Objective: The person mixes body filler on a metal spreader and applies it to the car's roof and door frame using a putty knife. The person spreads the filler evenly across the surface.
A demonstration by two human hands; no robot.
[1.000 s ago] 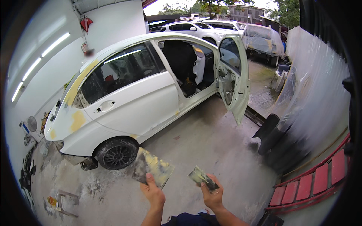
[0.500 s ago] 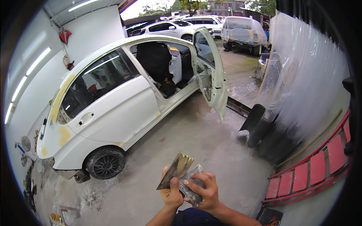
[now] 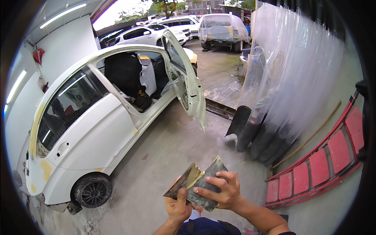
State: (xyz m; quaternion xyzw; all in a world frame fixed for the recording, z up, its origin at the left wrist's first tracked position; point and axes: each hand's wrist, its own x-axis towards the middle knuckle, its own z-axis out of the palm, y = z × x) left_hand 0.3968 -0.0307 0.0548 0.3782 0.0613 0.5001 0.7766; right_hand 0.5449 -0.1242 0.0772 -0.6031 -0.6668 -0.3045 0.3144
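Note:
My left hand (image 3: 178, 208) grips a flat brown-grey putty spreader (image 3: 181, 185), thumb pressed on its face. A strip of yellowish putty (image 3: 194, 176) lies along this spreader's right edge. In my right hand (image 3: 228, 190) is a second flat spreader (image 3: 204, 199), dark grey and mottled, with its fingers spread across the face. The two flat pieces meet in a V in front of my body, the grey one's edge against the putty. What lies behind them is hidden.
A white car (image 3: 94, 123) with yellowish patches stands left, its front door (image 3: 190, 94) swung open. Clear plastic curtains (image 3: 301, 66) with dark lower ends hang at right. A red ladder (image 3: 319, 162) leans along the right wall. Parked vehicles (image 3: 223, 29) stand outside.
My view has turned right, so the car sits further left. My right hand has moved right and up, and the grey spreader now shows more of its face, its top corner raised.

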